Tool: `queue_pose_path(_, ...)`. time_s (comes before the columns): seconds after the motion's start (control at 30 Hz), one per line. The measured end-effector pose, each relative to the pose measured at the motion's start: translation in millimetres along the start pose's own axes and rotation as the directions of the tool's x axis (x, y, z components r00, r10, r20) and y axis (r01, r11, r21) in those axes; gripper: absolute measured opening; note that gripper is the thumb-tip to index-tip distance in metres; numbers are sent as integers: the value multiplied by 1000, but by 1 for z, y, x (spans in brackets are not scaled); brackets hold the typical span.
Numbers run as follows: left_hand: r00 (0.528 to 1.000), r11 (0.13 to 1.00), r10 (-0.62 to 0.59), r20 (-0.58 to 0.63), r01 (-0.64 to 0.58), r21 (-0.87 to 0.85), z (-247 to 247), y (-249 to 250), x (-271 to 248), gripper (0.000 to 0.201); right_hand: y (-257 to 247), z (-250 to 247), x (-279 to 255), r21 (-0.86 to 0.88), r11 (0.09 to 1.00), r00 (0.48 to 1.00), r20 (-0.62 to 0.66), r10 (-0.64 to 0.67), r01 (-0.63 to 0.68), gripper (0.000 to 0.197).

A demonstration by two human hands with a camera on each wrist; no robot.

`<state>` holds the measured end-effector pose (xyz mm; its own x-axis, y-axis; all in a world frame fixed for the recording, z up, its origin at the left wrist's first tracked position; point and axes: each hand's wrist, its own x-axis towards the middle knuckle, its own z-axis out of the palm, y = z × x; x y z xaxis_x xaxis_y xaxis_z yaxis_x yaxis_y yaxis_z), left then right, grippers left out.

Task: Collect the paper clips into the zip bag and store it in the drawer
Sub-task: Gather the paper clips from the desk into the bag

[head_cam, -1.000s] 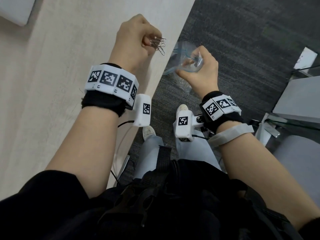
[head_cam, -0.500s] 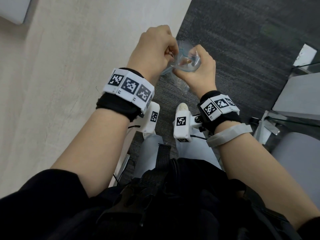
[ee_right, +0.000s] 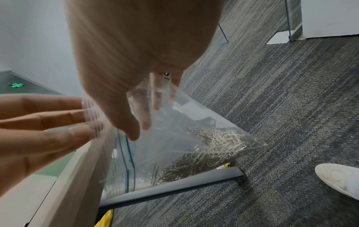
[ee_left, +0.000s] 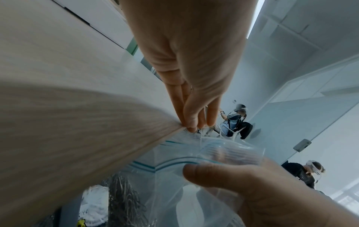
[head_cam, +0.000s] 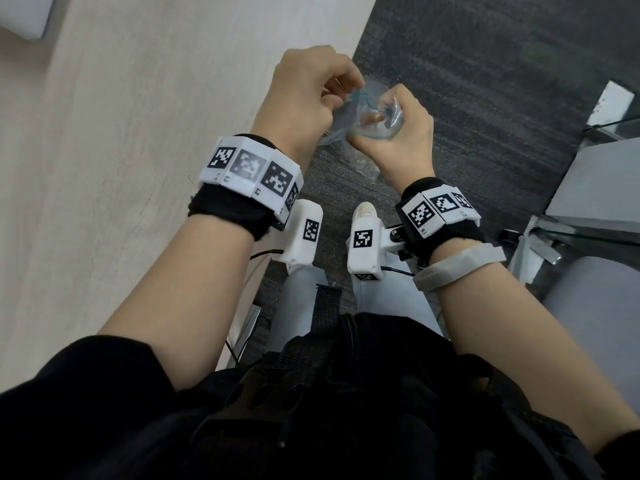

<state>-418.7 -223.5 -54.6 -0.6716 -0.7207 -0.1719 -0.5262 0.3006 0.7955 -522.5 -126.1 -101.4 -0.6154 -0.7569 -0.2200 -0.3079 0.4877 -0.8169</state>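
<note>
Both forearms reach forward, wrists close together past the desk (head_cam: 145,140) edge. The left hand (head_cam: 304,95) has its fingers curled, pinching the near lip of the zip bag (ee_right: 174,138). The right hand (head_cam: 398,133) grips the far lip, thumb pressed over it.

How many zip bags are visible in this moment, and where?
1. The zip bag hangs beside the desk edge, held by the right hand and left hand, paper clips heaped inside. Others may lie outside view.
</note>
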Motion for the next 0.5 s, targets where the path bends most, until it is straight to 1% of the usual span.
queue_pose_path(0.07, 1000, 999, -24, -18, 23, -35, -1, -1, -5, 33, 1, -1, -5, -6, 1000, 1000, -16, -2, 2, 41)
queue_pose_path(0.13, 1000, 999, -24, -9, 24, -45, -2, -1, -11, 30, 3, -1, -13, 5, 1000, 1000, -25, 2, -2, 41)
queue_pose_path(0.2, 1000, 1000, -11, 12, 12, -19, -3, -3, -15, 26, 6, 0, -23, 17, 1000, 999, -32, 13, -12, 38)
queue_pose_path(0.3, 998, 999, 17, 61, -20, 37, -3, -7, -23, 22, 12, 1, -37, 26, 999, 997, -63, 47, -46, 42)
queue_pose_path(0.4, 987, 996, 42, 157, -54, 72, -1, -4, -36, 22, 17, -1, -54, 18, 997, 993, -90, 79, -77, 42)
queue_pose_path(0.5, 948, 985, 5, 317, -60, 164, 2, 0, -50, 39, 24, -3, -71, 25, 993, 987, -109, 115, -113, 40)
